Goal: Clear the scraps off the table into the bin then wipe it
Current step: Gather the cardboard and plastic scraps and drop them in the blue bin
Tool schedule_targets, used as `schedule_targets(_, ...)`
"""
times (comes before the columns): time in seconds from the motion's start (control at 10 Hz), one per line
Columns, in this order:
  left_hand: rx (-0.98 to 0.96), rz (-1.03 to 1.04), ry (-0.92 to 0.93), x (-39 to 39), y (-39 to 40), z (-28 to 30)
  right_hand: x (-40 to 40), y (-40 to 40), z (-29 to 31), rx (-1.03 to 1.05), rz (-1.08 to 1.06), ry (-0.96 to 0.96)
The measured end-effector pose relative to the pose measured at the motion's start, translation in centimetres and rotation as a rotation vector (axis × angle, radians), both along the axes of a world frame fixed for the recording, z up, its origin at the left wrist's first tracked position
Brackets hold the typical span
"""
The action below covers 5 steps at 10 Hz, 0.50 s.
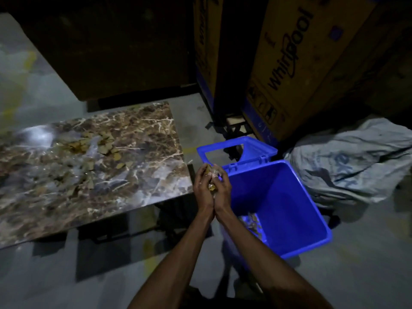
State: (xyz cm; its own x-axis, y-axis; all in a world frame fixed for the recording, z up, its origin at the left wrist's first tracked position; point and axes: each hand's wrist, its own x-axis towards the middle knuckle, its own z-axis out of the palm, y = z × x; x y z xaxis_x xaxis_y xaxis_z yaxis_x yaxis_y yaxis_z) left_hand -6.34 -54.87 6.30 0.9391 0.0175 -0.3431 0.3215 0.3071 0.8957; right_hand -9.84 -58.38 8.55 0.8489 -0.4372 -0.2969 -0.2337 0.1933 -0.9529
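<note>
A brown marble-patterned table (138, 186) fills the left side, with several tan scraps and clear plastic bits (89, 148) scattered over its middle. Just past the table's right corner, my left hand (201, 186) and my right hand (223, 188) are cupped together around a handful of scraps (211, 173). They hover at the near-left rim of a blue bin (289, 210), which stands open with its lid (240, 146) swung back. A few scraps (253, 221) lie at the bin's bottom.
Tall cardboard appliance boxes (289, 70) stand behind the bin. A grey sack (352, 159) slumps on the floor to its right. A dark cabinet (107, 47) rises behind the table. The lighting is dim.
</note>
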Motion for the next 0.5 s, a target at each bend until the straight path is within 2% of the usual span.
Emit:
schedule_targets(0.2, -0.016, 0.067, 0.128, -5.9, -9.9, -2.7, -4.4, -10.1, -4.4, 0.075, -0.095, 0.069)
schedule_targets(0.3, -0.075, 0.052, 0.208, -8.5, -13.8, -3.6, -6.8, -14.6, -6.5, 0.127, -0.149, 0.186)
schedule_targets(0.4, -0.081, 0.05, 0.335, -9.8, -16.2, -5.4, -8.3, -17.4, -9.2, 0.148, -0.118, 0.228)
schedule_targets(0.5, -0.012, 0.008, 0.475, -10.7, -17.3, -8.7, -9.0, -20.0, -12.9, 0.282, -0.135, 0.342)
